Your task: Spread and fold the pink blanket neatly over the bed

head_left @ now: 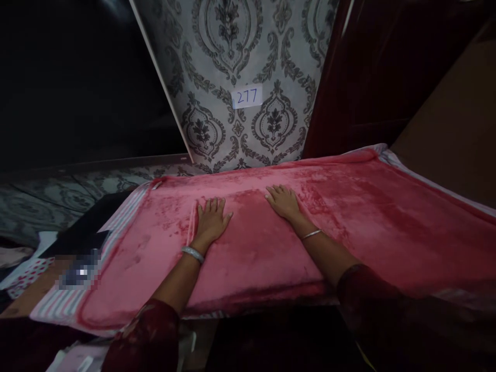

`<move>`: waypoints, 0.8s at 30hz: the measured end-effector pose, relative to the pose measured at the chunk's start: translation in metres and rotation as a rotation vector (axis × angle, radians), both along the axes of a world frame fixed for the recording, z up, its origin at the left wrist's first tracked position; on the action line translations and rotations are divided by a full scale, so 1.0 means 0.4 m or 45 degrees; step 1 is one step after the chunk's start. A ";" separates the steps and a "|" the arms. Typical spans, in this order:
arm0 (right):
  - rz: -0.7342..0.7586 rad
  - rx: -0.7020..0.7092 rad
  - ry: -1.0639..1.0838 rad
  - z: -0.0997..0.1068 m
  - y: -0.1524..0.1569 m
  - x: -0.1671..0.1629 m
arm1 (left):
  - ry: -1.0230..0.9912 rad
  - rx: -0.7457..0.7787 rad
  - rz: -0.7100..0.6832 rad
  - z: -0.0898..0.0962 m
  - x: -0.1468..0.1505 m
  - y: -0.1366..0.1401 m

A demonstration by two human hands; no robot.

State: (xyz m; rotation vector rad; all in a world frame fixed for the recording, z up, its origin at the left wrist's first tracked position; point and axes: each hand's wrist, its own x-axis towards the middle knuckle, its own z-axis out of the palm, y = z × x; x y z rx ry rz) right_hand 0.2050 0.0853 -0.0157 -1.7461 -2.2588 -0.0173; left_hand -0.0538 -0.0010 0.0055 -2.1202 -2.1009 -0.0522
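A pink-red plush blanket point(248, 248) lies spread out over a striped cloth point(127, 212), whose edge shows at the left and far right. On the left half of the blanket rests my left hand point(211, 221), palm down with the fingers stretched forward and the thumb apart. My right hand point(284, 202) lies flat on the plush a little further to the right, its fingers spread. Neither hand grips anything. The pile shows lighter and darker patches around both hands.
Behind the blanket stands a patterned wall with a paper label point(247, 96) reading 277. A large dark screen point(85, 88) is at the left, a dark red wooden panel point(372, 77) at the right. Folded cloths point(31, 276) and a blurred dark object point(79, 269) lie at the left edge.
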 end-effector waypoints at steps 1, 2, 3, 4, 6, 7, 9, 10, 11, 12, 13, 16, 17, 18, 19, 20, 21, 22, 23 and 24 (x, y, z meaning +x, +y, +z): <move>0.003 0.000 -0.004 -0.001 0.000 0.000 | 0.001 -0.002 0.001 0.001 0.001 -0.001; 0.005 -0.004 -0.006 0.000 -0.001 -0.001 | 0.001 -0.006 0.003 0.003 0.002 -0.001; 0.007 -0.009 -0.006 0.001 -0.002 -0.001 | 0.000 -0.012 0.005 0.005 0.004 -0.001; 0.007 -0.015 -0.005 0.003 -0.003 -0.001 | -0.003 -0.016 0.005 0.006 0.005 -0.001; 0.008 -0.028 -0.004 0.008 -0.005 0.000 | -0.011 -0.019 0.005 0.006 0.007 0.000; 0.009 -0.037 -0.002 0.011 -0.005 0.001 | -0.015 -0.014 0.002 0.006 0.007 0.000; 0.017 -0.071 0.006 0.018 -0.005 0.006 | -0.021 0.001 -0.004 0.009 0.007 0.000; 0.021 -0.094 0.011 0.022 -0.005 0.008 | -0.026 0.001 -0.002 0.013 0.007 0.000; 0.027 -0.117 0.016 0.027 -0.005 0.010 | -0.035 -0.006 0.002 0.019 0.009 0.000; 0.040 -0.138 0.021 0.031 -0.006 0.012 | -0.050 -0.020 -0.001 0.026 0.013 0.001; 0.067 -0.153 0.026 0.036 -0.009 0.013 | -0.070 -0.039 -0.018 0.035 0.019 0.001; 0.240 -0.175 0.035 0.045 -0.032 0.013 | -0.153 -0.118 -0.227 0.056 0.049 -0.001; 0.316 -0.189 0.033 0.046 -0.047 0.014 | -0.179 -0.160 -0.337 0.059 0.061 -0.002; 0.387 -0.208 0.029 0.046 -0.066 0.017 | -0.205 -0.204 -0.440 0.059 0.072 -0.004; 0.451 -0.230 0.027 0.045 -0.089 0.022 | -0.228 -0.243 -0.521 0.055 0.082 -0.006; 0.508 -0.251 0.027 0.042 -0.117 0.029 | -0.250 -0.273 -0.574 0.050 0.089 -0.008; 0.565 -0.266 0.030 0.039 -0.148 0.039 | -0.270 -0.289 -0.598 0.043 0.094 -0.010; 0.625 -0.275 0.034 0.035 -0.182 0.051 | -0.288 -0.290 -0.604 0.035 0.095 -0.010; 0.689 -0.278 0.036 0.032 -0.220 0.065 | -0.298 -0.281 -0.603 0.027 0.094 -0.011; 0.756 -0.282 0.034 0.029 -0.260 0.080 | -0.300 -0.271 -0.600 0.020 0.092 -0.010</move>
